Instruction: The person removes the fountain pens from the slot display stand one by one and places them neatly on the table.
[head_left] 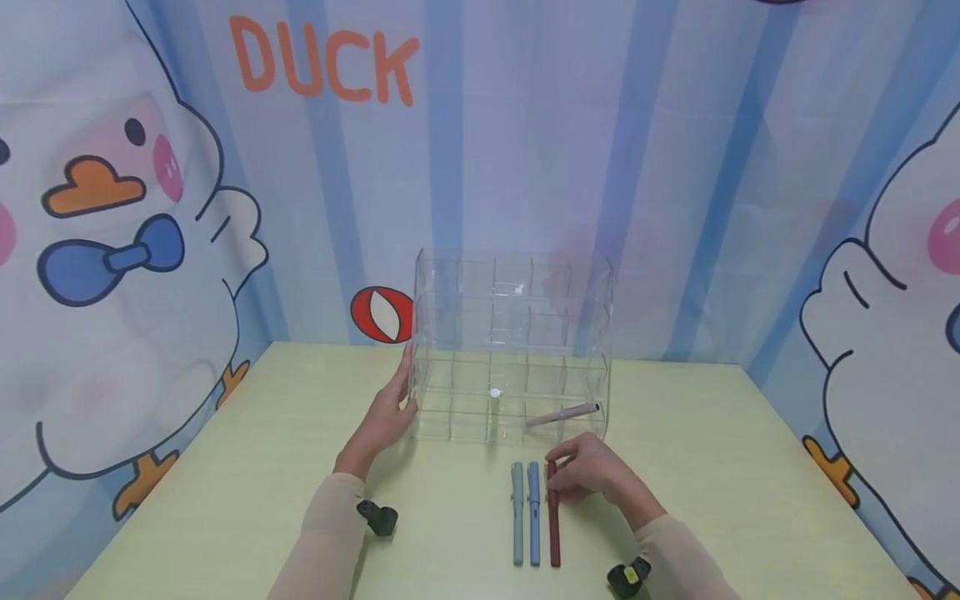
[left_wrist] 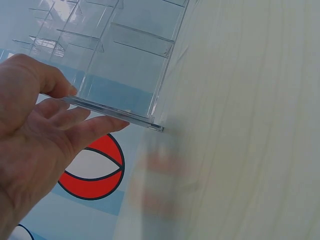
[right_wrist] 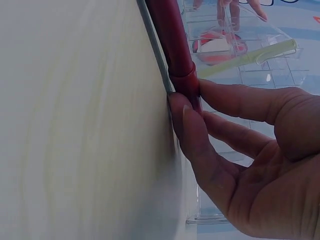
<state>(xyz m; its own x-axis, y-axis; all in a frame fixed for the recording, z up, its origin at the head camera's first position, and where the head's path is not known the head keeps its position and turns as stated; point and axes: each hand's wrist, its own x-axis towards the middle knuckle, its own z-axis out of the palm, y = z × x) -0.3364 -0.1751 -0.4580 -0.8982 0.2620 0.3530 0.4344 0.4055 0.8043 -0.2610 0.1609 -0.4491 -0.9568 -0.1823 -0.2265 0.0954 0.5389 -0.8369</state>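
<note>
On pale table, right hand pinches red pen.

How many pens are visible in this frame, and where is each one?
4. A grey pen, a blue pen and a dark red pen lie side by side on the table; the right hand pinches the red one. A beige pen sits inside the clear acrylic organiser.

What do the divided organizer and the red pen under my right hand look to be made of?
Organizer: clear rigid plastic, probably acrylic; the backdrop shows through it and its edges glint. Red pen: smooth, faintly glossy dark-red body, likely plastic, though coated metal cannot be ruled out.
</note>
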